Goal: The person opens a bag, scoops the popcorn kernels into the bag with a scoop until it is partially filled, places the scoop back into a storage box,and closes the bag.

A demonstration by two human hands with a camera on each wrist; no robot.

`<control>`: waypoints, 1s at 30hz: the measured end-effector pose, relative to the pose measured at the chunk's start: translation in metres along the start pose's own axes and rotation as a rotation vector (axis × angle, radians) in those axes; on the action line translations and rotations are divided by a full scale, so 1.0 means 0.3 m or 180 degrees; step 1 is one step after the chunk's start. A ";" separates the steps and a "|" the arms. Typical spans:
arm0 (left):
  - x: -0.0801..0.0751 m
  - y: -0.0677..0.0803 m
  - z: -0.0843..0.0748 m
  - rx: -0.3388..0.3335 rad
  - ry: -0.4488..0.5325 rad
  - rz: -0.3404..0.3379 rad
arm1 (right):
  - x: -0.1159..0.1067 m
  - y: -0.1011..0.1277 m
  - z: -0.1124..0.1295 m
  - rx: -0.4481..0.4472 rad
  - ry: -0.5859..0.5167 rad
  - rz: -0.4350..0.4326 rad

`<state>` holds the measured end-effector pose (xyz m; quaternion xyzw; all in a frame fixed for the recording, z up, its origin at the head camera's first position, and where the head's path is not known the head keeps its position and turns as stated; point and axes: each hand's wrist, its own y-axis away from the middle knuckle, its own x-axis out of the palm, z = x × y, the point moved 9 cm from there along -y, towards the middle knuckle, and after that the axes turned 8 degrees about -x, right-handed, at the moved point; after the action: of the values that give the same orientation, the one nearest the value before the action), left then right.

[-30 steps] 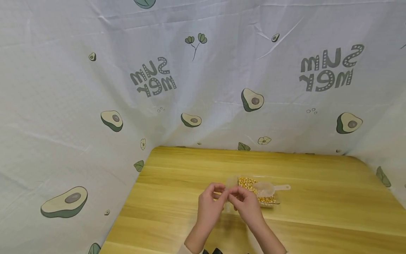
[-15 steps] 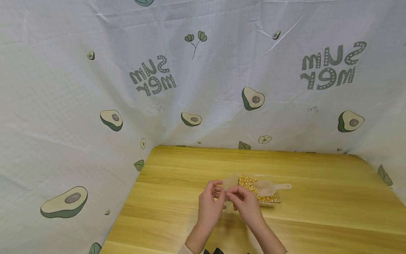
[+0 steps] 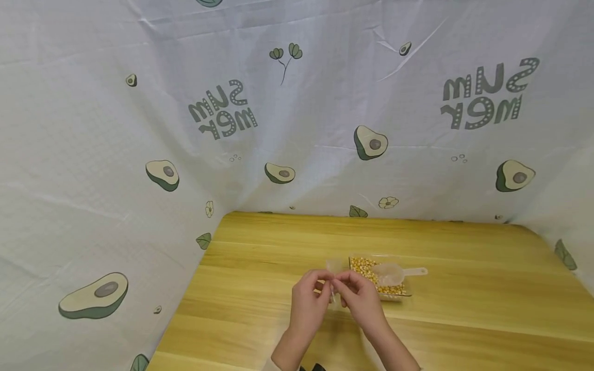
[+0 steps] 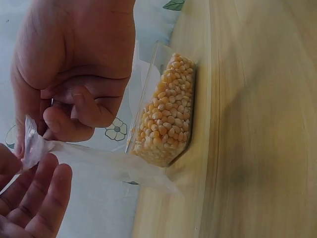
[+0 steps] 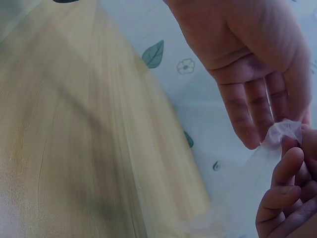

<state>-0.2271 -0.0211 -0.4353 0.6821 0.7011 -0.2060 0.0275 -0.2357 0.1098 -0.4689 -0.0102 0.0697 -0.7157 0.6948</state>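
Both hands meet above the table in the head view, with a thin, translucent plastic bag (image 3: 334,265) between their fingertips. My left hand (image 3: 306,299) pinches the bag's edge, thumb and index finger bent towards the other hand. From the right side, my right hand (image 3: 364,301) pinches the same edge. In the left wrist view the bag (image 4: 114,163) hangs down limp from a crumpled edge. Just right of the hands stands a clear box (image 3: 403,296) of yellow corn kernels (image 3: 363,267). A translucent scoop (image 3: 390,274) lies on the corn, its handle past the box's right side.
The wood-grain table (image 3: 464,288) reaches back to a pale curtain (image 3: 320,113) printed with avocados and leaves. That curtain also runs along the left and right sides. A small dark object (image 3: 317,367) shows at the bottom edge, too cropped to identify.
The left index finger has come down to meet the right fingertips. The bag's upper part rose and spread, then narrowed again. Box and scoop stay put; the head view has shifted slightly.
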 end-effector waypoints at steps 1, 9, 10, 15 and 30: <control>0.000 0.000 0.003 -0.0037 0.0042 -0.0016 | -0.001 0.000 0.002 -0.0017 0.0011 -0.0004; -0.017 -0.009 0.022 -0.0351 0.0341 -0.0139 | -0.002 0.001 0.034 -0.0395 0.0280 -0.0065; -0.018 -0.010 0.022 -0.0355 0.0339 -0.0127 | 0.000 0.003 0.040 -0.0478 0.0320 -0.0067; -0.017 -0.009 0.021 -0.0297 0.0218 -0.0022 | 0.004 0.010 0.049 -0.0635 0.0344 -0.0067; -0.033 -0.005 0.013 -0.0113 -0.0004 -0.0145 | 0.007 0.008 0.048 -0.0635 0.0402 -0.0195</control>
<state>-0.2288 -0.0318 -0.4353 0.6652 0.7200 -0.1945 0.0353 -0.2319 0.1066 -0.4551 -0.0363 0.1839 -0.7253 0.6624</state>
